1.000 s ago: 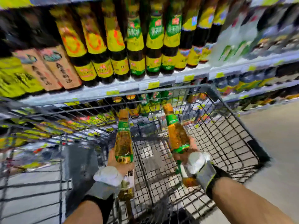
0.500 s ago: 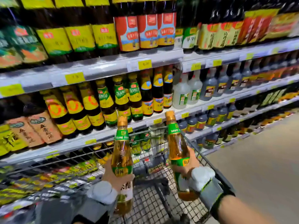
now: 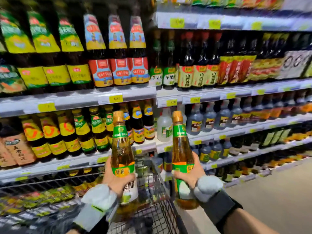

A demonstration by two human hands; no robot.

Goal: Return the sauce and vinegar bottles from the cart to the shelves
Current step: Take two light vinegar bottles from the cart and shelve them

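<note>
My left hand grips an amber vinegar bottle with a gold cap and green neck label, held upright above the wire cart. My right hand grips a matching amber bottle, also upright, at the same height. Both bottles stand in front of the middle shelf of dark sauce bottles. Grey wrist pads and dark straps cover both wrists.
Store shelving fills the view: an upper shelf with large dark bottles, clear and grey jugs to the right of centre, lower shelves running off to the right. Bare aisle floor lies at the right.
Both hands have lifted their bottles up out of the cart to shelf height. The view has tilted upward, showing higher shelves.
</note>
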